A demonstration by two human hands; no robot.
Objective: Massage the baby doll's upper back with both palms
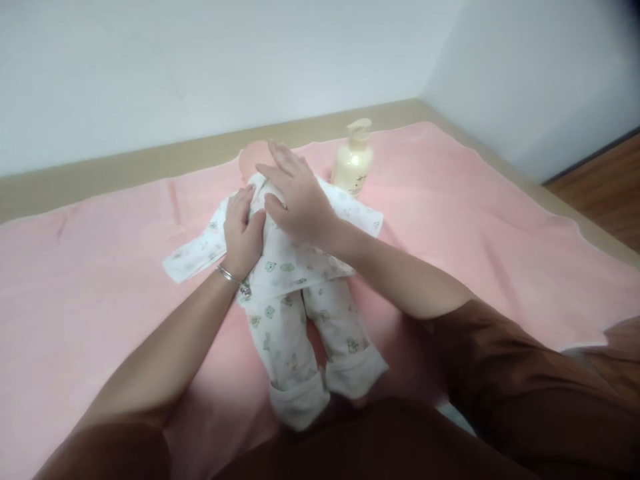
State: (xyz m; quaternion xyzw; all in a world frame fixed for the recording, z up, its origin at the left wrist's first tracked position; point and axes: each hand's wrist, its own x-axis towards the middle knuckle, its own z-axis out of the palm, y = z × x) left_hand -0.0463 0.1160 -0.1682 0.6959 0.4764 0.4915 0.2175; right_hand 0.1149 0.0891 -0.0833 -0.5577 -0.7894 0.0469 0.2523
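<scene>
Brown clothing (pixel 350 433) filled the near edge of the scene, with the cuffed trousers (pixel 283 333) of a doll (pixel 295 283) just beyond it. The doll lay on a pink blanket (pixel 115 267), feet near and head (pixel 253 159) far, dressed in a loose white shirt (pixel 273 267) with small printed figures. Its sleeves were stretched out to left and right.

The left hand (pixel 243 233), with a bracelet (pixel 233 277) at its wrist, rested on the left side of the shirt's chest; whether its grip had closed on any cloth, I could not tell. The right hand (pixel 295 193) was over the upper chest, its grip wide, thumb apart and fingers reaching toward the head, part of which they hid.

The cloth looked soft, thin and limp, likely to bunch or slide over the body if pulled by itself. Beneath it, the doll seemed fairly light and probably firm, though its weight could only be guessed. The trunk under the arms appeared the surest hold, with a palm behind the head and neck; sleeves and cuffs looked like poor places to lift by.

A pump bottle (pixel 353 170) stood upright on the far right, near the shirt's right sleeve.
</scene>
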